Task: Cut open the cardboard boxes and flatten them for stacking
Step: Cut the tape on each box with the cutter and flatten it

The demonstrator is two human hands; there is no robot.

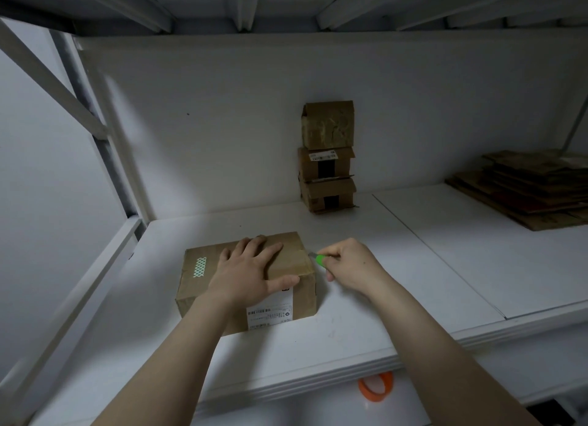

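Note:
A sealed brown cardboard box [203, 285] with a white label lies on the white shelf [397, 266] in front of me. My left hand [251, 273] presses flat on its top, fingers spread. My right hand [353, 266] grips a green utility knife [319, 259]; the blade tip touches the taped seam at the box's right top edge. Three small cardboard boxes [327, 158] stand stacked against the back wall.
A pile of flattened cardboard [528, 190] lies at the right end of the shelf. An orange tape roll [375, 389] sits on the lower level below the shelf's front edge. White metal rack posts rise at the left, and another shelf hangs overhead.

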